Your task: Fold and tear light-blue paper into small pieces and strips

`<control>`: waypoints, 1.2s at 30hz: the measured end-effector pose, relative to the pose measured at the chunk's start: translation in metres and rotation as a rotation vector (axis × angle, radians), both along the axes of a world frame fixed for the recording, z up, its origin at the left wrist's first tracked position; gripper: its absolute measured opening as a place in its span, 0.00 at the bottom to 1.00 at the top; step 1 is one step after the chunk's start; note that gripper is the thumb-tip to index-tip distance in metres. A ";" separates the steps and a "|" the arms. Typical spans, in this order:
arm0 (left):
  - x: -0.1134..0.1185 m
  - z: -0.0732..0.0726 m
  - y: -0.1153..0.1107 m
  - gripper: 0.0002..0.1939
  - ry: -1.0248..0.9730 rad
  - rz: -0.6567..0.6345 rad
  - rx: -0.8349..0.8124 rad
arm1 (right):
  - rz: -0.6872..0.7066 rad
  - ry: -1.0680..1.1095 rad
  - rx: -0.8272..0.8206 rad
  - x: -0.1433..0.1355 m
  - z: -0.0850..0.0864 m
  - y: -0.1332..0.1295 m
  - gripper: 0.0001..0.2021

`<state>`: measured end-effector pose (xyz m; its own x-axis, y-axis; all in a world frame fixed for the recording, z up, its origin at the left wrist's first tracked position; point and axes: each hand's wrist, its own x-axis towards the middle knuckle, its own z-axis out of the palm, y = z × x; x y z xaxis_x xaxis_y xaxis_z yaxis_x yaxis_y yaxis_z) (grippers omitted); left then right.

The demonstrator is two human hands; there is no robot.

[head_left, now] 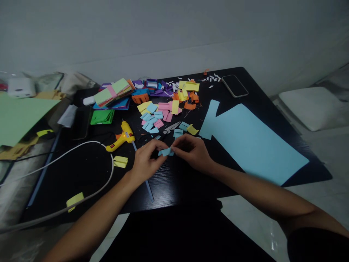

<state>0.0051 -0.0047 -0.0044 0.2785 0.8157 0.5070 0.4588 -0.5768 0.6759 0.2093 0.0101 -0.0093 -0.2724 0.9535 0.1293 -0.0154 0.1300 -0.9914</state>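
Near the front middle of the black table, a small light-blue paper piece (166,151) is pinched between both hands. My left hand (147,160) grips its left side with thumb and fingers. At its right end, the fingertips of my right hand (195,153) are pressed together on it. Scissors (171,127) lie just beyond the hands, among folded blue pieces (148,123) and pink pieces (167,111). To the left of my left hand rests a yellow glue gun (124,136), with a glue stick (148,189) partly hidden under that hand.
A large light-blue sheet (256,142) and a blue strip (209,120) lie on the right. A phone (235,86) is at the back right. Stacked coloured papers (116,92) stand at the back left. A white cable (110,174) loops across the left side.
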 end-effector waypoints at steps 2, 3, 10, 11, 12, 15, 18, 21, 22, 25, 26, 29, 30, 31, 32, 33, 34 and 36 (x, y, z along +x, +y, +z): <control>0.000 0.000 0.000 0.03 0.005 -0.017 0.014 | -0.004 -0.005 0.012 0.000 0.000 0.000 0.06; 0.000 0.000 0.001 0.03 0.006 -0.032 0.025 | -0.005 -0.003 0.014 0.000 0.000 0.000 0.06; 0.000 0.002 0.002 0.05 -0.003 -0.032 0.047 | 0.013 0.058 -0.055 0.000 -0.002 0.003 0.10; 0.000 0.002 0.002 0.05 0.000 -0.012 0.046 | 0.025 0.076 -0.071 0.001 -0.003 0.004 0.10; 0.000 0.003 0.002 0.04 0.000 0.005 0.047 | 0.033 0.096 -0.087 0.001 -0.004 0.005 0.11; 0.000 0.004 0.002 0.04 -0.004 0.024 0.057 | 0.032 0.156 -0.128 0.000 -0.007 0.006 0.12; 0.000 0.004 0.002 0.04 -0.003 0.005 0.068 | 0.013 0.193 -0.156 -0.001 -0.007 0.006 0.13; 0.000 0.005 0.002 0.05 -0.002 -0.032 0.068 | 0.004 0.199 -0.172 -0.001 -0.005 0.005 0.14; 0.000 0.005 0.001 0.05 -0.005 -0.036 0.066 | 0.003 0.200 -0.173 -0.001 -0.004 0.004 0.14; 0.000 0.006 0.001 0.07 -0.014 -0.043 0.065 | 0.000 0.208 -0.170 -0.001 -0.003 0.004 0.14; 0.000 0.006 0.001 0.08 -0.014 -0.054 0.065 | -0.002 0.207 -0.171 0.000 -0.003 0.004 0.14; -0.001 0.007 0.001 0.10 0.010 -0.105 0.050 | -0.004 0.199 -0.174 0.000 -0.002 0.004 0.14; -0.001 0.007 0.002 0.11 0.018 -0.115 0.044 | -0.004 0.196 -0.173 0.000 -0.002 0.004 0.13; -0.001 0.008 0.002 0.10 0.023 -0.120 0.040 | -0.005 0.194 -0.169 0.001 -0.002 0.004 0.13; -0.001 0.008 0.002 0.10 0.024 -0.120 0.037 | -0.007 0.193 -0.165 0.001 -0.002 0.004 0.13; 0.000 0.008 0.002 0.09 0.021 -0.118 0.034 | -0.009 0.192 -0.159 0.001 -0.002 0.004 0.13; 0.000 0.009 0.003 0.09 0.019 -0.115 0.028 | -0.008 0.189 -0.155 0.001 -0.001 0.004 0.13; 0.000 0.009 0.002 0.08 0.021 -0.104 0.013 | -0.004 0.184 -0.148 0.000 -0.001 0.003 0.13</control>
<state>0.0056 -0.0025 0.0047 0.3716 0.7754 0.5105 0.4100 -0.6304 0.6592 0.2097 0.0131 -0.0103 -0.2535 0.9667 0.0350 -0.1973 -0.0162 -0.9802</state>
